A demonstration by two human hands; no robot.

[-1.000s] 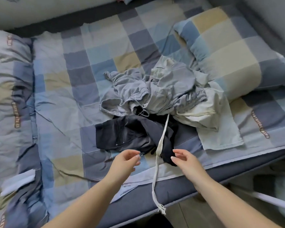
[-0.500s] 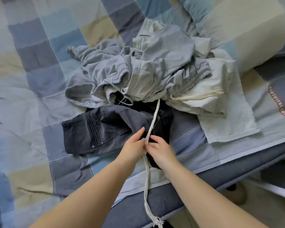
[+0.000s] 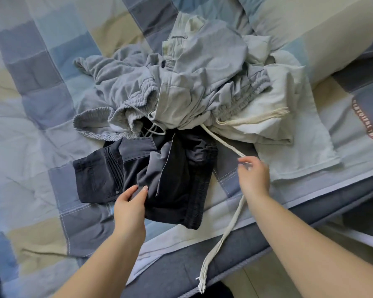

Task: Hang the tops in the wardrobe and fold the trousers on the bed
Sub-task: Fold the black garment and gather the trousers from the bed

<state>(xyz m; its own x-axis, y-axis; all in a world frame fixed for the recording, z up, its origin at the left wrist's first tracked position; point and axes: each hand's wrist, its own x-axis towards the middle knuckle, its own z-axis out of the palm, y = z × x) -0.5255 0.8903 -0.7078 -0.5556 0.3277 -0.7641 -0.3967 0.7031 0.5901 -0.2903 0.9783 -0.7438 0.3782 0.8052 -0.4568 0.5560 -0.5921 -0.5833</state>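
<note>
A crumpled pile of clothes lies on the checked bed cover (image 3: 41, 108). Dark trousers (image 3: 177, 168) lie at the front of the pile, with pale grey elastic-waist garments (image 3: 202, 82) heaped behind them and a cream garment (image 3: 289, 134) on the right. A long white cord (image 3: 223, 145) runs out from under the grey heap and hangs over the bed's edge. My left hand (image 3: 129, 205) pinches the near edge of the dark trousers. My right hand (image 3: 254, 175) grips the cord to the right of the trousers.
A checked pillow (image 3: 310, 35) lies behind and right of the pile. The dark blue mattress edge (image 3: 177, 274) runs across the front, with pale floor (image 3: 267, 276) below it. Flat bed cover stretches to the left of the clothes.
My hands, together on the cord half a second ago, have parted. The right one has drawn the cord off the dark trousers to the right. The left one has taken hold of the trousers.
</note>
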